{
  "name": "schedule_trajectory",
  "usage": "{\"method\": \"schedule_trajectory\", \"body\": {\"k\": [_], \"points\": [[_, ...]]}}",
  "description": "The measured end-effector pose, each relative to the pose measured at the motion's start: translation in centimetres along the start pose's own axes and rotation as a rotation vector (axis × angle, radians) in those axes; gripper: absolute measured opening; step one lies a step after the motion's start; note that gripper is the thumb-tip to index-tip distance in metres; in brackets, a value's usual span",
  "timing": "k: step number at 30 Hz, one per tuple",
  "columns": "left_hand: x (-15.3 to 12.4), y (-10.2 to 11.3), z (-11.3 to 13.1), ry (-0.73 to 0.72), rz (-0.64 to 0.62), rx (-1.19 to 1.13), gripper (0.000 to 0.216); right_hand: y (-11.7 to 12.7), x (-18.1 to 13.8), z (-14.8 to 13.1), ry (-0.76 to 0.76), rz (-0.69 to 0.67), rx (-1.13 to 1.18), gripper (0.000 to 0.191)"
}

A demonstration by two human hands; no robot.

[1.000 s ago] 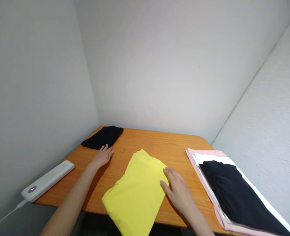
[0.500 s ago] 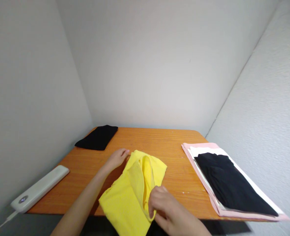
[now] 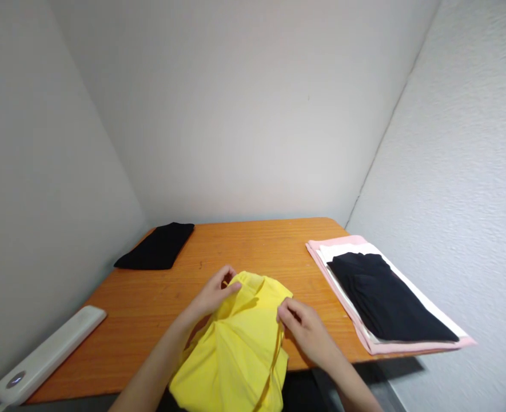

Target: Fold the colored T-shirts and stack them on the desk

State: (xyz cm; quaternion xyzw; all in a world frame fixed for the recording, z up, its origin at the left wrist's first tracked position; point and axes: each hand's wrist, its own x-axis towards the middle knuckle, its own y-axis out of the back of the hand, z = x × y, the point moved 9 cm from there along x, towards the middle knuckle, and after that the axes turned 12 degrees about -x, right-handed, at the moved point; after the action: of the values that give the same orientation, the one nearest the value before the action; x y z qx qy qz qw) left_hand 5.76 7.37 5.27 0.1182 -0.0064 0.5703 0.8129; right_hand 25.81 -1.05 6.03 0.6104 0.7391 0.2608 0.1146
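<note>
A yellow cloth garment, bunched and creased, lies at the table's near edge, its lower part hanging over toward me. My left hand is at its upper left corner, thumb and fingers curled closed on the fabric's edge. With thumb and fingertips, my right hand pinches the right edge of the same garment. Folds run down from between the two hands. The garment's underside is hidden, so its exact kind does not show.
The wooden table meets walls on several sides. At the right lies a stack: a folded black garment over white cloth and pink cloth. A folded black cloth is at the back left, a white oblong device with a cable at the front left.
My right hand has moved up and away with the garment's edge, and the opening has fallen closed into folds. My left hand has closed on the upper left corner. The view has shifted slightly.
</note>
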Motion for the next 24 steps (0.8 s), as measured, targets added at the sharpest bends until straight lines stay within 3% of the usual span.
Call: {"method": "schedule_trajectory", "body": {"k": [4, 7, 9, 13, 15, 19, 24], "points": [[-2.4, -3.1, 3.6, -0.082, -0.077, 0.024, 0.022, -3.3, 1.4, 4.0, -0.212, -0.101, 0.204, 0.064], [-3.8, -5.1, 4.4, -0.114, -0.141, 0.095, 0.021, -5.2, 2.0, 4.8, -0.254, -0.129, 0.252, 0.062], [-4.2, -5.2, 3.9, -0.086, -0.082, 0.153, 0.025, -5.6, 2.3, 4.3, -0.207, -0.093, 0.235, 0.054], [-4.5, -3.4, 1.7, 0.048, 0.164, 0.261, 0.031, -6.1, 2.4, 2.2, -0.062, -0.057, 0.198, 0.036], [-4.7, -3.0, 1.0, 0.093, 0.182, 0.283, 0.03, -6.2, 2.1, 1.7, -0.035, -0.048, 0.136, 0.029], [-5.4, -2.2, 1.6, 0.08, 0.127, 0.302, 0.02, -4.5, 1.0, 0.6, 0.013, 0.033, -0.107, 0.024], [-8.7, -0.8, 4.9, 0.006, 0.179, 0.203, 0.027, 0.4, -1.7, -2.5, 0.141, 0.186, -0.253, 0.028]]}}
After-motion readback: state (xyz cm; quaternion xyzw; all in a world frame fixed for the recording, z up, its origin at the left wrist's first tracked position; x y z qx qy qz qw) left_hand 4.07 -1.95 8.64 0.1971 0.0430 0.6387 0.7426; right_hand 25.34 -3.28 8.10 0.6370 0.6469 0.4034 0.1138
